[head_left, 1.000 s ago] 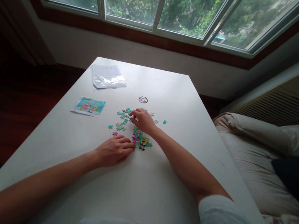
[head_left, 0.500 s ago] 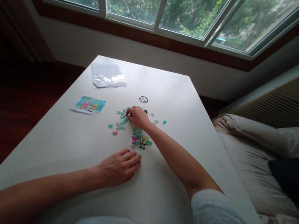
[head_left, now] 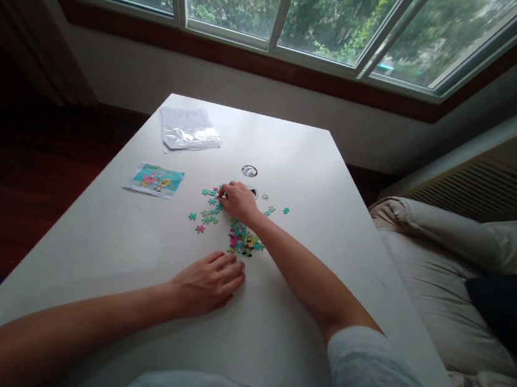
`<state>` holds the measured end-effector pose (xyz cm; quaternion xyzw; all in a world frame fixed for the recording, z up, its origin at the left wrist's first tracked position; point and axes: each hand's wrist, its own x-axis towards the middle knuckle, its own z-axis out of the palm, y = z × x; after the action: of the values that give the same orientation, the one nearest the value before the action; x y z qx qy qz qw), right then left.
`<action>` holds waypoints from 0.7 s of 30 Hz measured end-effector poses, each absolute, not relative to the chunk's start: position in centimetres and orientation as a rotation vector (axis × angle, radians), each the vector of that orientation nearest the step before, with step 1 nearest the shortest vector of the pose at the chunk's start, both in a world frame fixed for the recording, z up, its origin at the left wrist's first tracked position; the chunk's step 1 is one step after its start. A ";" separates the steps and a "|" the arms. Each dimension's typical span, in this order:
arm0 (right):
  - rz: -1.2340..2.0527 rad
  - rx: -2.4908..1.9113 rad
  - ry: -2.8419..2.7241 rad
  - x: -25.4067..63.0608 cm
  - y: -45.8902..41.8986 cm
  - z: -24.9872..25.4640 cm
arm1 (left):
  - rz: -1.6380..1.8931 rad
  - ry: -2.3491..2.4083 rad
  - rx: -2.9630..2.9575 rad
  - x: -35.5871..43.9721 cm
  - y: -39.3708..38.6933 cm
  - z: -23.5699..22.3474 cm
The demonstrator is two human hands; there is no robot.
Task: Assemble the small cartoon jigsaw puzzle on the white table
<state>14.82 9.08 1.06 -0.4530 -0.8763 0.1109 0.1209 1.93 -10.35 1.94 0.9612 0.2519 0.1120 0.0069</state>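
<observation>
My right hand (head_left: 239, 202) is over the loose jigsaw puzzle pieces (head_left: 208, 217), thumb and fingertips drawn together in a pinch at the pile. Whatever is between the fingertips is too small to make out. Below its wrist lies a partly joined jigsaw puzzle (head_left: 239, 240) with colourful cartoon figures; the forearm hides part of its right side. My left hand (head_left: 210, 283) rests palm down on the table just in front of the joined section, fingers stretched out and holding nothing. Several green pieces (head_left: 270, 210) lie to the right of my right hand.
On the white table (head_left: 300, 161), a cartoon picture sheet (head_left: 156, 180) lies to the left. Farther back are papers with a clear plastic bag (head_left: 191, 130). A round table insert (head_left: 249, 171) sits beyond my right hand. A cushioned sofa (head_left: 419, 263) stands at the right.
Both hands keep almost the same positions. The view has shifted very slightly, and the right fingertips stay at the loose pieces.
</observation>
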 end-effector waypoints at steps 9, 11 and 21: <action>0.332 -1.328 -2.522 14.4 9.6 0.8 | 0.343 0.812 2.991 1.9 -10.1 2.0; 0.316 -1.318 -2.512 14.4 9.5 0.8 | 0.344 0.812 2.983 1.9 -10.0 2.0; 0.619 -1.104 -2.355 15.4 8.6 1.7 | 0.380 0.799 2.937 1.3 -9.1 1.4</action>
<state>15.43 8.61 1.66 -0.4015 -0.8569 0.2252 0.2319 1.33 -9.11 1.38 0.9568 0.2603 0.1238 0.0371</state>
